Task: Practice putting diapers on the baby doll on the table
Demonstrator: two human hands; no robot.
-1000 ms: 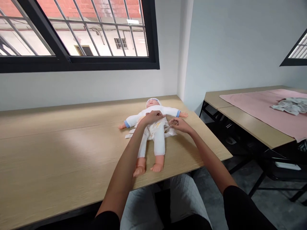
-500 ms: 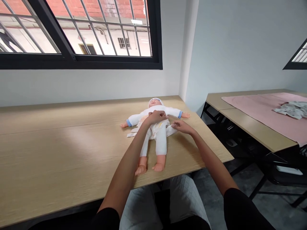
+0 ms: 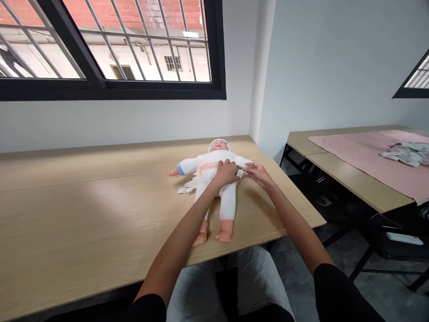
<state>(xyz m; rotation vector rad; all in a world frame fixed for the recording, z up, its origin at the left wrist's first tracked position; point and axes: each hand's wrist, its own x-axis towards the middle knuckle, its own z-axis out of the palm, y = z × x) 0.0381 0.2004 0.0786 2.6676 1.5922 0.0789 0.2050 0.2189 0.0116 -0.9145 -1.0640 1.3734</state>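
A baby doll (image 3: pixel 229 203) in a white outfit with blue cuffs lies on its back, feet toward me. A white diaper (image 3: pixel 191 184) is around its hips, one side spread out to the left. My left hand (image 3: pixel 228 172) rests on the doll's belly over the diaper front, fingers spread. Beside the doll's right-hand hip in view, my right hand (image 3: pixel 257 173) pinches the white edge of the diaper between thumb and fingertips.
The doll lies on a wooden table (image 3: pixel 100 223) against the wall, under a barred window. To the right, another table (image 3: pixel 362 192) bears a pink cloth (image 3: pixel 355 147) with crumpled pale fabric (image 3: pixel 407 153). A black chair (image 3: pixel 398 250) stands below it.
My left hand has shifted slightly right and down, its fingers now spread on the belly. My right hand has risen a little, drawing the diaper's side up. The doll has shifted slightly right.
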